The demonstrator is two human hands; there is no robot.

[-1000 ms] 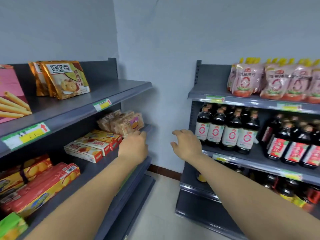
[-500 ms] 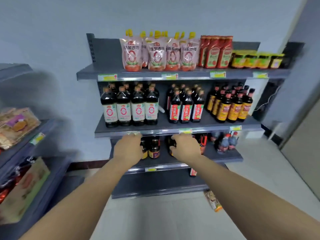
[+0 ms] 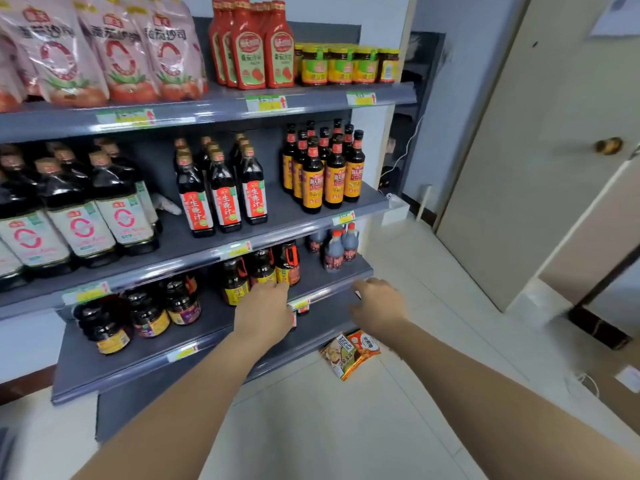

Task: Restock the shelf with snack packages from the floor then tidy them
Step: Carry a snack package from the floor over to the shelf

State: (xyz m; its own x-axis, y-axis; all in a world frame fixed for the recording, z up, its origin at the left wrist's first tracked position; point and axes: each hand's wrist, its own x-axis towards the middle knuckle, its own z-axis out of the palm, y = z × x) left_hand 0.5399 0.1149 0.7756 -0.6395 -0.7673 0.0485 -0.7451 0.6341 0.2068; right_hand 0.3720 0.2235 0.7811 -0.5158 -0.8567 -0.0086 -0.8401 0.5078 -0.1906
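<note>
Orange and white snack packages [image 3: 349, 354] lie on the pale floor at the foot of the grey sauce shelf [image 3: 221, 337]. My left hand [image 3: 265, 311] is stretched forward in front of the low shelf, its fingers loosely bent and holding nothing. My right hand [image 3: 377, 306] hovers just above and behind the packages, also with nothing in it. Both forearms reach in from the bottom of the view.
The shelf carries dark sauce bottles [image 3: 221, 199], red ketchup bottles [image 3: 256, 46], pink pouches [image 3: 104, 53] and yellow jars [image 3: 346, 64]. A beige door [image 3: 540, 161] with a brass knob stands at the right. White cables [image 3: 585, 382] lie on the floor at the far right.
The view has swung right from the snack shelf to the sauce shelf and closed in. The packages on the floor have come into view near my right hand.
</note>
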